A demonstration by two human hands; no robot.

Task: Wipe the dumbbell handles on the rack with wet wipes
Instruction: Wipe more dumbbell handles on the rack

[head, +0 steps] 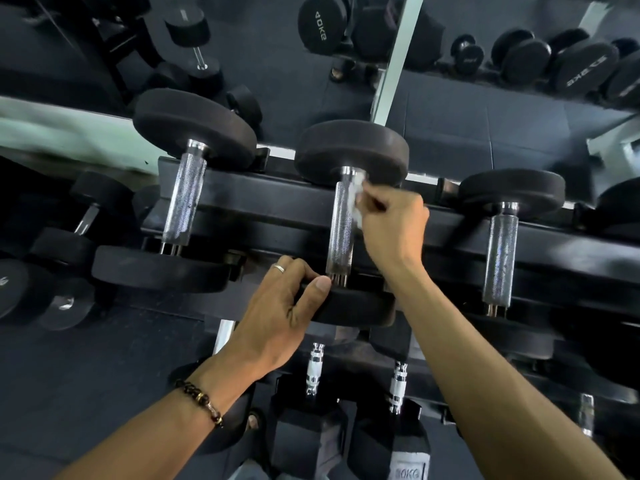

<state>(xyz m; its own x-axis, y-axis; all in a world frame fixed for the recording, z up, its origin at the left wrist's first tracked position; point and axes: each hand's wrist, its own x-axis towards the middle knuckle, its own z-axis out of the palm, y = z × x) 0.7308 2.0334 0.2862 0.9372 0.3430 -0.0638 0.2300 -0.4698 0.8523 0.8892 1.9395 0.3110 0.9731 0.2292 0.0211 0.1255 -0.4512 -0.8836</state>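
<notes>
Three black round-headed dumbbells lie across the top tier of the black rack (pixel 263 199), each with a knurled chrome handle. My right hand (pixel 393 225) pinches a white wet wipe (pixel 356 197) against the upper right side of the middle dumbbell's handle (pixel 341 233). My left hand (pixel 280 317), with a ring and a bead bracelet, grips the near head (pixel 356 308) of that same dumbbell, thumb on top. The left dumbbell's handle (pixel 183 202) and the right dumbbell's handle (pixel 500 261) are untouched.
A lower tier holds hex dumbbells with shiny handles (pixel 313 370). More black dumbbells (pixel 52 271) sit at the far left. A mirror behind the rack reflects other dumbbells (pixel 320 24) and a dark rubber floor.
</notes>
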